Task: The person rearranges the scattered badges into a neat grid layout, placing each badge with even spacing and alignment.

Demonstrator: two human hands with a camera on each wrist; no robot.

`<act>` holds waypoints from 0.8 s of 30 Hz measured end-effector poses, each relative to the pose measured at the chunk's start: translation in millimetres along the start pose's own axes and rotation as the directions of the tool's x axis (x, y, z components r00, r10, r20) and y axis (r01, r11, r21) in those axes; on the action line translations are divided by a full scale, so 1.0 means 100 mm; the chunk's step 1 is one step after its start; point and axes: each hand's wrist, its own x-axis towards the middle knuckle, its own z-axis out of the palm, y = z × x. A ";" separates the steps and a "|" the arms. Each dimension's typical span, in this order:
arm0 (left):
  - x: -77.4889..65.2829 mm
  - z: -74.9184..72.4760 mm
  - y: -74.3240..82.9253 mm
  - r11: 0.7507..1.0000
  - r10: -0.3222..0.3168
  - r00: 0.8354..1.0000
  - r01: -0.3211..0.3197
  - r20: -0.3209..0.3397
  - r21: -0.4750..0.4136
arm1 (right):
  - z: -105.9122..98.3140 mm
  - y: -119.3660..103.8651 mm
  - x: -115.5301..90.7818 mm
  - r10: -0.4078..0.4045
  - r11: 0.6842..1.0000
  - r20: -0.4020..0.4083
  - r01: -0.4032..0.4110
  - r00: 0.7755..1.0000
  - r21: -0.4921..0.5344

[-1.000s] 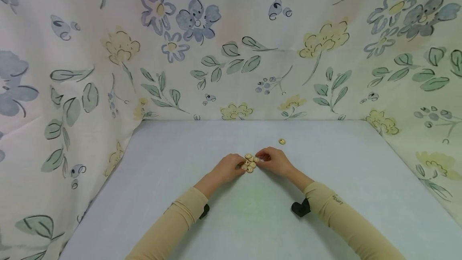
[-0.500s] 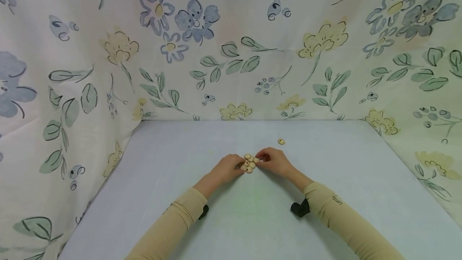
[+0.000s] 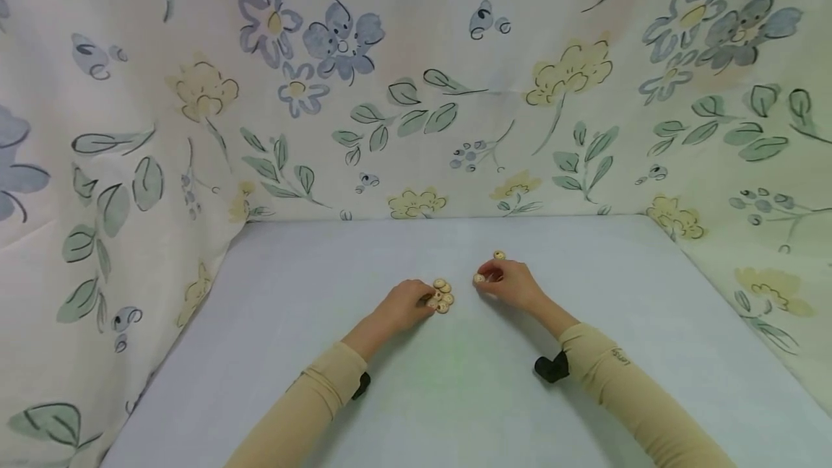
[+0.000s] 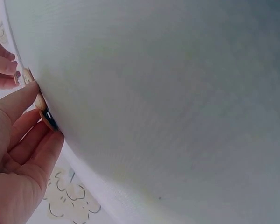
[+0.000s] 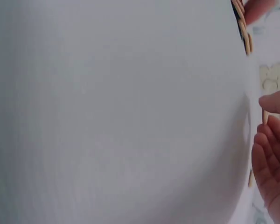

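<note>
One small disc (image 3: 479, 278) pinched in the right grip (image 3: 513, 286), a cluster of discs (image 3: 448, 300) at the left grip (image 3: 406, 305)!

Thumb and finger are together on that pale disc, and the right wrist view shows it just clear of the table (image 3: 455, 396)! Just beyond this grip lies a lone disc (image 3: 499, 255), flat on the table, apart from the rest. Over to the left grip: curled fingers touch the nearest edge of the cluster, and whether they pinch a disc or merely rest against it, there's no telling. Several discs crowd together right at those fingertips, some overlapping, dark marks on their faces, bare table between them and the right grip! Behind the grips come a beige left sleeve (image 3: 299, 403) and a matching right sleeve (image 3: 637, 396); beyond both, a flowered cloth (image 3: 416, 92).
</note>
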 end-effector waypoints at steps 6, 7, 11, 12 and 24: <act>0.01 0.02 -0.01 1.000 0.010 1.000 -0.010 -0.009 -0.003 | -0.22 0.21 0.02 0.057 0.997 -0.076 -0.061 0.995 -0.046; 0.01 0.02 -0.02 1.000 0.009 1.000 -0.009 -0.013 -0.004 | -0.25 0.25 0.02 0.073 0.996 -0.088 -0.078 0.993 -0.051; 0.01 0.04 -0.05 1.000 0.002 1.000 -0.002 -0.016 -0.012 | -0.36 0.38 0.04 0.114 0.991 -0.121 -0.121 0.986 -0.056; 0.01 0.04 -0.05 1.000 0.002 1.000 -0.002 -0.016 -0.013 | -0.38 0.41 0.05 0.125 0.990 -0.127 -0.133 0.984 -0.055; 0.00 0.01 -0.02 0.999 0.011 1.000 -0.011 -0.012 -0.041 | -0.55 0.63 0.13 0.189 0.978 -0.173 -0.202 0.967 -0.059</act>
